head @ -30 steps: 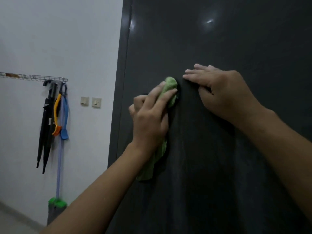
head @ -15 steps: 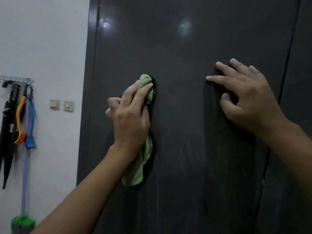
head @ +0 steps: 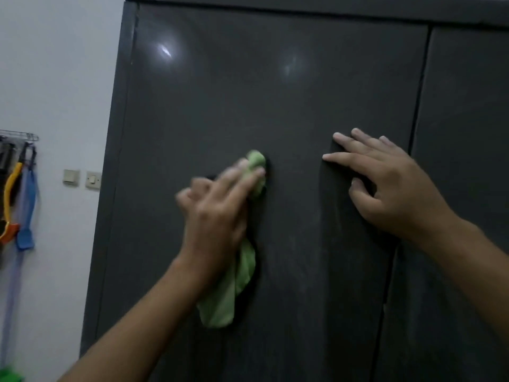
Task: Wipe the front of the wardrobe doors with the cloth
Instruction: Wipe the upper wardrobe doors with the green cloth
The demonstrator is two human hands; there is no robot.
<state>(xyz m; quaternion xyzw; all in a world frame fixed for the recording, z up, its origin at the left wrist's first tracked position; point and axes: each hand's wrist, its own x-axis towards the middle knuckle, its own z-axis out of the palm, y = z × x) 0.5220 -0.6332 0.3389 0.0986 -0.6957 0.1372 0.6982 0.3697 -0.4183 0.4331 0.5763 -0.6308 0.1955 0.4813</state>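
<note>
The dark grey wardrobe's left door (head: 248,92) fills most of the view, and a seam divides it from the right door (head: 468,133). My left hand (head: 217,213), blurred with motion, holds a green cloth (head: 239,285) against the middle of the left door. One end of the cloth pokes out past my fingertips and the rest hangs below my wrist. My right hand (head: 385,186) lies flat on the same door with fingers spread, just left of the seam.
A white wall stands to the left of the wardrobe, with two light switches (head: 82,179) on it. A wall rack (head: 19,135) at the far left carries hanging umbrellas and a blue and orange brush (head: 16,205). A green mop head (head: 9,374) shows at the bottom left corner.
My left hand has slid the cloth rightward across the left door, towards my right hand. My right hand has kept its place by the seam. The view has lifted, showing the wardrobe's top edge.
</note>
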